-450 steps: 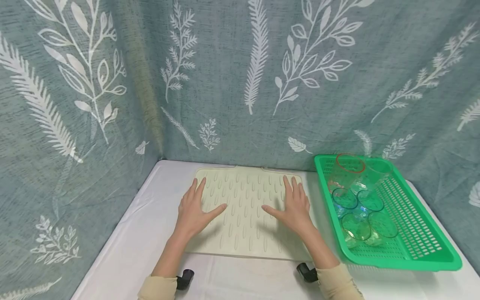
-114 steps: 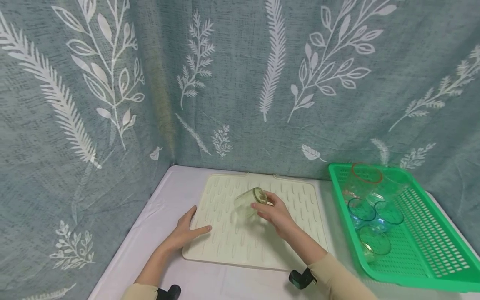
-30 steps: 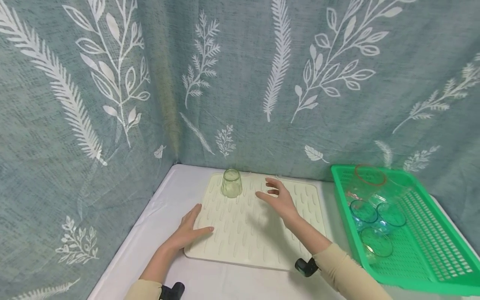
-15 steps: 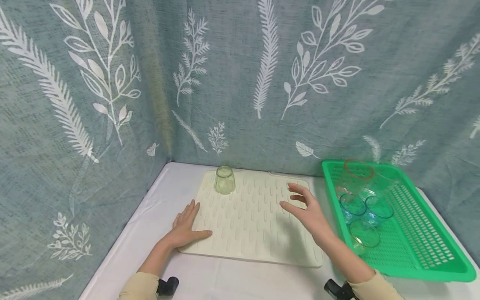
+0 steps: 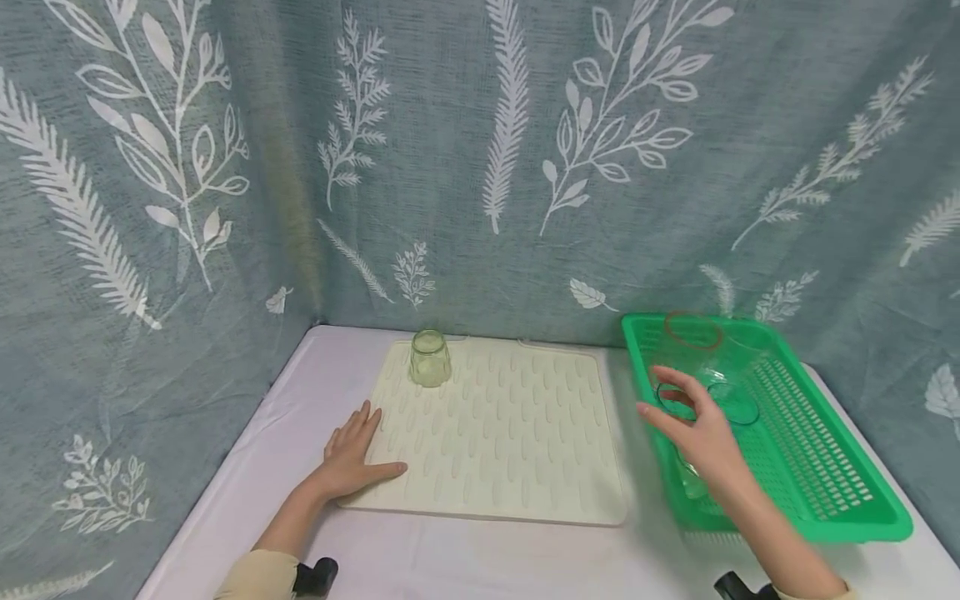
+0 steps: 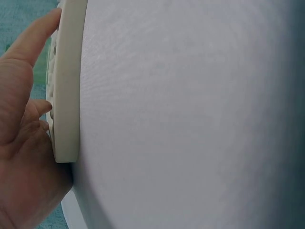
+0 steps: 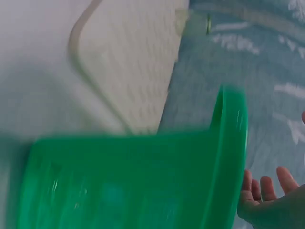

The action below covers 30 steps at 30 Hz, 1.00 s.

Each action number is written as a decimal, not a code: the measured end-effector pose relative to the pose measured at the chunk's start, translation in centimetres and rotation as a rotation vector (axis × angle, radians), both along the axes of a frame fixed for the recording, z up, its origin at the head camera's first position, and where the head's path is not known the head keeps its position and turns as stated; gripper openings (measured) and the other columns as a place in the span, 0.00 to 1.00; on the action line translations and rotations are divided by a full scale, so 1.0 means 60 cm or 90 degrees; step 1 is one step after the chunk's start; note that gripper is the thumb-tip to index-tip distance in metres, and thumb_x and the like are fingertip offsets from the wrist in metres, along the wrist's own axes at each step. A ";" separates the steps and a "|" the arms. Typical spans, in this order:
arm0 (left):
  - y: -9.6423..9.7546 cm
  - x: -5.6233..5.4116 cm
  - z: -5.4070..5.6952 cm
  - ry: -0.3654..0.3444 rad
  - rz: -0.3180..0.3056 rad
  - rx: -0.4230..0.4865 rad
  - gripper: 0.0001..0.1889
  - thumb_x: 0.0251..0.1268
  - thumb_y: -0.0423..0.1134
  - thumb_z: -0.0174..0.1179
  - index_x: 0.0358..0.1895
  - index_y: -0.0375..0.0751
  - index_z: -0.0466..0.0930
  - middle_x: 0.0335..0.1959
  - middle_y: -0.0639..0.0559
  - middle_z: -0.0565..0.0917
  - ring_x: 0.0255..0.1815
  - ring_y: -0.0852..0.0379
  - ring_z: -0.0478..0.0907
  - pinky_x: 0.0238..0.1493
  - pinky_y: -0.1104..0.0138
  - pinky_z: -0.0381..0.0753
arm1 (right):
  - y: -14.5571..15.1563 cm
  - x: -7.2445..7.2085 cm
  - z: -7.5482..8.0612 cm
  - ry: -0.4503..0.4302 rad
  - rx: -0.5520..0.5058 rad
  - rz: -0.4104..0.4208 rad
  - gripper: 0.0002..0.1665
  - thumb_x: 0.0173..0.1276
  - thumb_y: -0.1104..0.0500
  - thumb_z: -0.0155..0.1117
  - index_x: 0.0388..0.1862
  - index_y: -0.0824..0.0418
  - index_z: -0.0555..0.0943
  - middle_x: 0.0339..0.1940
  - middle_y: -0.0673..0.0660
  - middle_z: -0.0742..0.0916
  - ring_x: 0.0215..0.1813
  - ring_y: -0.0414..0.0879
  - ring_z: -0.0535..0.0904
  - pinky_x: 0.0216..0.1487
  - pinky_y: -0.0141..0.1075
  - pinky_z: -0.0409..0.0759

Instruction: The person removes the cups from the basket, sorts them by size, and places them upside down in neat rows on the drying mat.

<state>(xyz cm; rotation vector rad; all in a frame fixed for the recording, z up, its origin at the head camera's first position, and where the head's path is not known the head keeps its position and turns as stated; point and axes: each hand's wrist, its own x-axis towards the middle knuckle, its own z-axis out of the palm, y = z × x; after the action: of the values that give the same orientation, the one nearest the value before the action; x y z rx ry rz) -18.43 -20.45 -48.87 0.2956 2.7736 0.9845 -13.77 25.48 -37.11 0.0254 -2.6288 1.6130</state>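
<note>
The pale mat [image 5: 510, 433] lies between my hands. The green basket [image 5: 817, 467] is under my right hand [image 5: 701, 437], which is half bent and holds nothing. My left hand [image 5: 348, 458], fingers straight, rests on the mat's left side, gripping nothing. Near my right hand are the blue-rimmed glasses [image 5: 738, 407]; beyond my left hand, the greenish glass [image 5: 430, 362] stands upside down on the mat.

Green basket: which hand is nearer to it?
Right: the right hand is over the left side of the basket; the left hand rests on the mat, farther left.
</note>
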 end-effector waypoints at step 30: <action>0.007 0.002 0.011 -0.021 0.006 0.006 0.59 0.52 0.59 0.68 0.75 0.25 0.44 0.76 0.28 0.36 0.76 0.30 0.30 0.69 0.38 0.26 | 0.157 0.010 -0.045 -0.109 0.210 0.115 0.61 0.56 0.53 0.77 0.74 0.75 0.48 0.66 0.78 0.62 0.60 0.73 0.65 0.48 0.56 0.78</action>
<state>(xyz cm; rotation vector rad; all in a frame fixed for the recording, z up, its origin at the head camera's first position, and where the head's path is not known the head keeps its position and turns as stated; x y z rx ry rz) -18.32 -20.05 -48.23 0.2647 2.7440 0.9949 -13.15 34.88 -39.79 0.1505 -3.0783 1.2538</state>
